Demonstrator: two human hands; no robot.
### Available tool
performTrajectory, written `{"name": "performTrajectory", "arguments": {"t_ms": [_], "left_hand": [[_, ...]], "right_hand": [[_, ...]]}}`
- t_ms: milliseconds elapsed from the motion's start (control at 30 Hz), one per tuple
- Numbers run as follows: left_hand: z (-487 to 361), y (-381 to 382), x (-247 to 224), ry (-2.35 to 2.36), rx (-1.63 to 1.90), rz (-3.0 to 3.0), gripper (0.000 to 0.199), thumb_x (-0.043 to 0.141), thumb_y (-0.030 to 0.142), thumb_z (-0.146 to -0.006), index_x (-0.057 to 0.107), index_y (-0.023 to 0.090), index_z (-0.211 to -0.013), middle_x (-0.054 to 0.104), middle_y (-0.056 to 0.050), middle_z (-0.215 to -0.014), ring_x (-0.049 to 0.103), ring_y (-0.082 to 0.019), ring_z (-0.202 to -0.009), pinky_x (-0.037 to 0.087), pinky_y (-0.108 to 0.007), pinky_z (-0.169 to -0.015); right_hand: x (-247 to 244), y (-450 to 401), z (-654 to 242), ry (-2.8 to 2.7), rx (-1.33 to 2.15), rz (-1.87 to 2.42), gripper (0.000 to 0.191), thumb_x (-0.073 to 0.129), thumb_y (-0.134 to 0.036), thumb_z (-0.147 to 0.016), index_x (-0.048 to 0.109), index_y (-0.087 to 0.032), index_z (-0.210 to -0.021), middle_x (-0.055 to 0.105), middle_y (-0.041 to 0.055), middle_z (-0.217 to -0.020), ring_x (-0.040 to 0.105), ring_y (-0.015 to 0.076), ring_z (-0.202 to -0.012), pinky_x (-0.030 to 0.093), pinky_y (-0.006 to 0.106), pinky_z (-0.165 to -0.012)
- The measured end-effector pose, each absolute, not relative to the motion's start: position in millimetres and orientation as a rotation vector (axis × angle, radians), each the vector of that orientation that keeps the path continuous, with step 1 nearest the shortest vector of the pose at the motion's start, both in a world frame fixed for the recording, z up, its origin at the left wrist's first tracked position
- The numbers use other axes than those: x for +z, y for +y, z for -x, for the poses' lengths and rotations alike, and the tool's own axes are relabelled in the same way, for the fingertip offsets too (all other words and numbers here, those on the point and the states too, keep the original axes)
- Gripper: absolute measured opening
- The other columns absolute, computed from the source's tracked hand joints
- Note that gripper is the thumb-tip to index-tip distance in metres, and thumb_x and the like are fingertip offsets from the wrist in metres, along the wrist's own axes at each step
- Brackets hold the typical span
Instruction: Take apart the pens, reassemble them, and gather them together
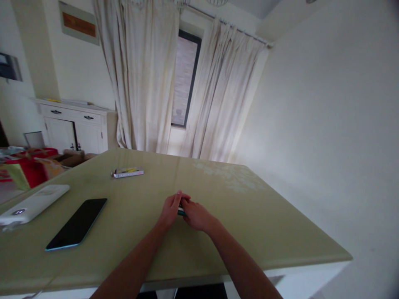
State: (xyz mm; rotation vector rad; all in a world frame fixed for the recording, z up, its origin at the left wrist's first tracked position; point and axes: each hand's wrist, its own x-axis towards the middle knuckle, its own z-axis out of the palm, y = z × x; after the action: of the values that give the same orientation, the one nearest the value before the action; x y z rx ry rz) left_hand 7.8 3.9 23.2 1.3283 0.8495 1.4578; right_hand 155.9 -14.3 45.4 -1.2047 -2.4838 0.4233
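My left hand (172,208) and my right hand (195,212) meet above the middle of the green table (149,245). Both are closed around a small green and white object (181,211), which shows only in the gap between them. My fingers cover most of it, so its kind cannot be made out. The fingertips of the two hands touch or overlap at the far side.
To the left lie a black phone (77,224) and a white device (37,203). A small opened box (127,172) with printed lettering sits farther back. Red bags (33,166) stand beyond the table's left edge, and a wall (327,124) rises along its right.
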Motion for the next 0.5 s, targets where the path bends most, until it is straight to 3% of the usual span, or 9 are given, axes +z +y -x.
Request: {"name": "performTrajectory", "arguments": {"t_ms": [100, 167, 233, 333, 500], "left_hand": [[-6, 8, 24, 0.756, 1.505, -1.157, 0.073, 0.029, 0.072, -0.091, 0.068, 0.015, -0.113, 0.074, -0.014, -0.108, 0.068, -0.027, -0.106, 0.051, -0.043, -0.094], [-6, 12, 23, 0.753, 1.563, -1.052, 0.074, 0.030, 0.074, -0.090, 0.058, 0.017, -0.127, 0.067, -0.015, -0.126, 0.063, -0.027, -0.116, 0.050, -0.042, -0.096], [-9, 14, 20, 0.774, 1.542, -1.078, 0.073, 0.043, 0.074, -0.086, 0.053, 0.019, -0.133, 0.061, -0.016, -0.135, 0.060, -0.027, -0.121, 0.049, -0.042, -0.098], [-17, 9, 16, 0.661, 1.370, -1.226, 0.076, 0.067, 0.065, -0.078, 0.050, 0.019, -0.136, 0.065, -0.015, -0.129, 0.060, -0.029, -0.120, 0.048, -0.044, -0.101], [-27, -8, 14, 0.520, 1.178, -1.246, 0.082, 0.084, 0.043, -0.069, 0.047, 0.020, -0.139, 0.063, -0.014, -0.131, 0.059, -0.030, -0.121, 0.051, -0.044, -0.099]], "right_hand": [[49, -13, -161, -2.409, 0.459, 1.108, 0.050, 0.057, -0.010, -0.078, 0.050, -0.020, -0.126, 0.063, 0.0112, -0.123, 0.060, 0.0270, -0.108, 0.044, 0.037, -0.092], [52, -11, -161, -2.181, 0.587, 1.022, 0.037, 0.056, -0.018, -0.085, 0.053, -0.021, -0.122, 0.064, 0.0083, -0.115, 0.060, 0.0239, -0.102, 0.045, 0.037, -0.090], [53, -8, -157, -1.862, 0.783, 0.947, 0.028, 0.057, -0.029, -0.089, 0.056, -0.022, -0.117, 0.065, 0.0055, -0.103, 0.061, 0.0210, -0.090, 0.048, 0.035, -0.085], [51, -5, -145, -1.422, 1.094, 0.825, 0.033, 0.070, -0.041, -0.082, 0.061, -0.022, -0.107, 0.066, 0.0029, -0.091, 0.061, 0.0194, -0.081, 0.050, 0.034, -0.080], [49, -11, -135, -1.050, 1.395, 0.752, 0.046, 0.084, -0.039, -0.065, 0.066, -0.024, -0.104, 0.066, 0.0001, -0.085, 0.062, 0.0172, -0.075, 0.051, 0.031, -0.074]]}}
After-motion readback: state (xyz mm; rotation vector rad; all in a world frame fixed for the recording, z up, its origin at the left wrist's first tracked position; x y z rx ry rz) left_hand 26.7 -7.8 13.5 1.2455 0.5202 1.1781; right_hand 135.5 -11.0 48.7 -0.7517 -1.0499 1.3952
